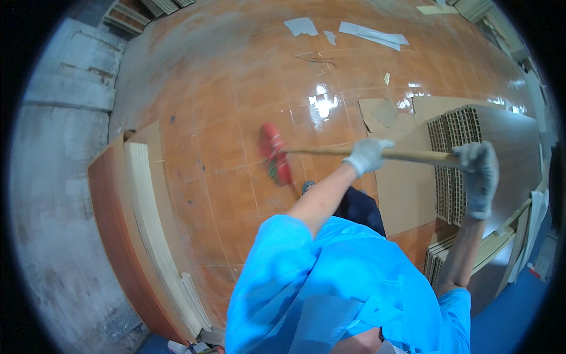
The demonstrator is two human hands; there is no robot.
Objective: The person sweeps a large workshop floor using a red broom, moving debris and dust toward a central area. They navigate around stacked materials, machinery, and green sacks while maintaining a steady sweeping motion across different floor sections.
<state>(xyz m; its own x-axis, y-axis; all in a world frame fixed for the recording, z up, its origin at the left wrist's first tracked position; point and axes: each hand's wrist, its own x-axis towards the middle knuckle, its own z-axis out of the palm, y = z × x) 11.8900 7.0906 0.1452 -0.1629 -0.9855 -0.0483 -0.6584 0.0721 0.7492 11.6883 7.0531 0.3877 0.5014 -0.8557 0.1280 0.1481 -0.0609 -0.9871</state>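
A broom with a long wooden handle point(417, 156) stretches across in front of me. Its red head point(276, 154) is smeared by motion and lies low over the orange tiled floor, with some greenish bristles showing. My left hand point(365, 157), in a whitish work glove, is closed round the middle of the handle, thumb along it. Farther right, my right hand point(479, 177), gloved in grey-white, grips the upper end of the handle. The end itself is hidden inside that grip. Just below the broom's head, one of my shoes point(308, 187) shows.
At right, stacked hollow-core panels point(507, 159) rest beside flattened cardboard point(404, 194). Long boards point(141, 183) lean along the left by a stained pale wall point(65, 171). Torn white sheets point(374, 35) and thin twig-like strips point(318, 59) lie on the dusty far floor point(236, 41).
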